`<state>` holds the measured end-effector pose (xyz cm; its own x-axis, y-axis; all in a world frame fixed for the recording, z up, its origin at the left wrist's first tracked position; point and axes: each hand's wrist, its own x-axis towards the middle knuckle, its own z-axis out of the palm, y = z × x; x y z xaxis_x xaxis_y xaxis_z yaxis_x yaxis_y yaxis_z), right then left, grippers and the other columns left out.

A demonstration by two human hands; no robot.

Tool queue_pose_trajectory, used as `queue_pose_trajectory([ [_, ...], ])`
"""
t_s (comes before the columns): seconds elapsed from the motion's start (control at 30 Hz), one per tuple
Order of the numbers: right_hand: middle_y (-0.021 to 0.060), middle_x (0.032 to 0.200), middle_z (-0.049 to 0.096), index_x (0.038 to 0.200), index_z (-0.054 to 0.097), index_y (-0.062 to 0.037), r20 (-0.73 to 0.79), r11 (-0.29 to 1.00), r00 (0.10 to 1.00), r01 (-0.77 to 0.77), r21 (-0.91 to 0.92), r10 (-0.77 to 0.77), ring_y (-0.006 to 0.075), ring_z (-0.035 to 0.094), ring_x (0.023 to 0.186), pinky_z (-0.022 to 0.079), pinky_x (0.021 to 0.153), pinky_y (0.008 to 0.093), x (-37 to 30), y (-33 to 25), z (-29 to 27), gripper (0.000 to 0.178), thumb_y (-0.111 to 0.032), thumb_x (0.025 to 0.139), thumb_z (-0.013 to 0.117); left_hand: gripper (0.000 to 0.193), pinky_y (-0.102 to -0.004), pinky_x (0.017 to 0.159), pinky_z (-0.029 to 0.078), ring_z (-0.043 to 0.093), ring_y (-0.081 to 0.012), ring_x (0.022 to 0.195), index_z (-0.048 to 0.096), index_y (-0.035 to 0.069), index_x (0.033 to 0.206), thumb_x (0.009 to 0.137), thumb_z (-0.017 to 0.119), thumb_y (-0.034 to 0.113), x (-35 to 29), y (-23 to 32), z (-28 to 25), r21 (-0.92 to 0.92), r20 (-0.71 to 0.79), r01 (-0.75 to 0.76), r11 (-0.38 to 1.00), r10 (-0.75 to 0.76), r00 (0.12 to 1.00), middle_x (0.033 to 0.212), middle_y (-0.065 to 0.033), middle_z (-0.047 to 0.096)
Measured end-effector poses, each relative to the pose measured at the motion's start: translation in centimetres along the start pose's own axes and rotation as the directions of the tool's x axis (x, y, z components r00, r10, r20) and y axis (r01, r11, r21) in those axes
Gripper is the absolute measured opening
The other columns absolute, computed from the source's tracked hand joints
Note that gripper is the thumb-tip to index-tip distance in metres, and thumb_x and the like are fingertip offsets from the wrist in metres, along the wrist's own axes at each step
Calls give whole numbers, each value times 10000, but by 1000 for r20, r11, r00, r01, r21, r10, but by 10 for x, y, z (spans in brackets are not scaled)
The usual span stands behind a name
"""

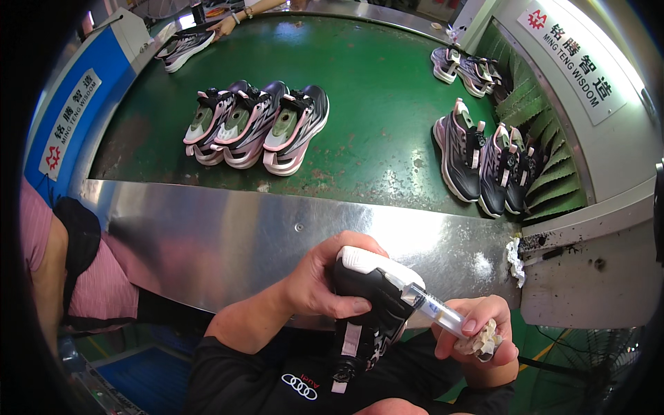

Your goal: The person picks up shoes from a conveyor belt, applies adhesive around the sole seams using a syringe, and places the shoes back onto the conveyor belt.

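Observation:
My left hand grips a black sneaker with a white sole, tilted toe up over the steel ledge. Its pink tongue tab and lacing hang toward my shirt. A clear syringe is in my right hand, its tip touching or very close to the seam between sole and upper. Crumpled, pale, crusty material sits around the syringe's back end, inside my fingers. What exactly it is, I cannot make out.
On the green conveyor belt stand three sneakers. More sneakers line the right side, beside a green strip curtain. Across the belt, another person's hand touches a shoe. Crumpled white paper lies on the steel ledge.

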<state>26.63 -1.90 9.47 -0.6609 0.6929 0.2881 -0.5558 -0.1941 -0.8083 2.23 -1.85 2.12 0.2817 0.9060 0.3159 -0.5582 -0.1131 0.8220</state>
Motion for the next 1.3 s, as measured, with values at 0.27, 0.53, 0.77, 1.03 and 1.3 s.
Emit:
queue_pose_trajectory([
  [0.27,210,766,621,1047,609,25,-23,992,999,25,-121,-28,268,626,726,460,621,336,-1,1,-2,565,-460,784,730,590,-398,897,488,606,-271,1049,498,35,1165,653,789,68,1,-1,-4,-43,-23,-3,999,2,1000,1100,-191,612],
  [0.53,201,795,612,1069,605,22,-40,992,999,21,-121,-26,257,619,734,456,628,326,-9,7,-6,564,-455,791,723,620,-384,880,489,605,-265,1023,472,44,1196,655,773,61,0,-2,-6,-74,-57,25,997,-29,998,1086,-198,608],
  [0.77,174,816,585,1083,600,16,-68,993,998,1,-115,-9,245,606,749,461,661,317,-20,13,-12,555,-450,803,710,610,-356,886,481,591,-219,1014,479,37,1190,661,775,100,0,-1,-13,-48,-122,52,997,-58,991,1094,-134,591],
  [1.03,182,856,589,1111,590,18,-90,995,996,2,-100,-11,246,599,777,461,678,321,-31,23,-21,546,-421,810,712,639,-417,868,511,609,-298,1001,445,47,1208,672,771,166,1,-7,-21,-99,-195,113,989,-131,972,1081,-164,592],
  [1.3,177,901,595,1118,585,25,-133,999,991,-5,-51,-2,237,589,810,455,712,320,-52,36,-27,542,-400,810,718,574,-491,712,555,639,-472,814,463,-38,1142,752,669,330,10,-11,-26,9,-206,113,994,-109,972,929,-363,599],
])
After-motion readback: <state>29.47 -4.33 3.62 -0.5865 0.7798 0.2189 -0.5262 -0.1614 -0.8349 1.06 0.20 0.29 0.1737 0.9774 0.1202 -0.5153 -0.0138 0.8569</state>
